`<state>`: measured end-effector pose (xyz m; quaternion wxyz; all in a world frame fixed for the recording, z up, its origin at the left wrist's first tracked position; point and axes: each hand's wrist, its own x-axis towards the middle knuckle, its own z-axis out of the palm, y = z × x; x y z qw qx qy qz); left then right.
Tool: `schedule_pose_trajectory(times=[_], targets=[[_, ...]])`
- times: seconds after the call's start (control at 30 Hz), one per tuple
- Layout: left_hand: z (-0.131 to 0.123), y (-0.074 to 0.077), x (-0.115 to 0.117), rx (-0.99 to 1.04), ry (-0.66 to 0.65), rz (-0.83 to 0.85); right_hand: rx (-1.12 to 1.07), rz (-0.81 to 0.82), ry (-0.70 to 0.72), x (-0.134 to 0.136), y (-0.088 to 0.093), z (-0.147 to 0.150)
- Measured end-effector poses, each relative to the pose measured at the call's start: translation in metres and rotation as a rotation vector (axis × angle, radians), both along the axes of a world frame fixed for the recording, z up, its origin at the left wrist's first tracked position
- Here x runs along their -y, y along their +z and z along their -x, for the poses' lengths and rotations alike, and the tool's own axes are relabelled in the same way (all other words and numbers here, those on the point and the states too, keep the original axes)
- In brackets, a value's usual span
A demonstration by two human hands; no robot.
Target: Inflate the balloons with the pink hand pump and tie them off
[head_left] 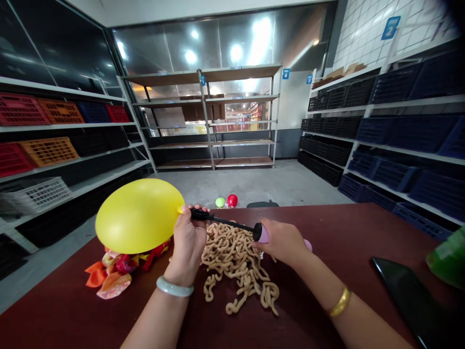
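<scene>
Grips the black front end of a pump (257, 232) in the left hand (191, 232), fingers curled around it, right at the neck of a big yellow balloon (140, 215). Clasps the pump's lilac body in the right hand (285, 242), fingers wrapped about it, with a slim black rod between both! Look left: yellow balloon swollen, above limp balloons (119, 271) on the dark red table (225, 332). Look below the pump: a tangle of tan strands (236, 252). Over right, a flat black device (403, 295) near a blurred green object (450, 259). Beyond the far edge, a green balloon (220, 202) beside a red balloon (232, 200).
</scene>
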<state>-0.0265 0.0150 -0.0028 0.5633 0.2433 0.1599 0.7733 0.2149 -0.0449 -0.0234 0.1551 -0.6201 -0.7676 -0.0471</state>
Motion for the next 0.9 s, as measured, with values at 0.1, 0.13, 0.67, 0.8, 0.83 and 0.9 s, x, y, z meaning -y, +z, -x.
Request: schedule_pose_trajectory(times=[0.1,0.13,0.67,0.8,0.83,0.9], targets=[[-0.005,0.000,0.003,0.004,0.002,-0.015,0.006,-0.030,-0.007,0.000,-0.001,-0.003],[-0.008,-0.001,0.004,0.011,0.006,-0.021,0.010,-0.039,-0.010,0.000,-0.002,-0.003],[-0.083,-0.033,0.047,-0.125,-0.247,0.017,-0.075,0.002,-0.018,0.013,-0.002,0.019],[-0.087,-0.033,0.052,-0.137,-0.242,0.008,-0.087,-0.008,-0.020,0.016,0.000,0.022],[-0.086,-0.032,0.052,-0.141,-0.238,0.000,-0.093,-0.013,-0.014,0.016,0.001,0.022],[-0.083,-0.027,0.052,-0.151,-0.225,-0.014,-0.107,-0.016,0.000,0.016,0.002,0.022]])
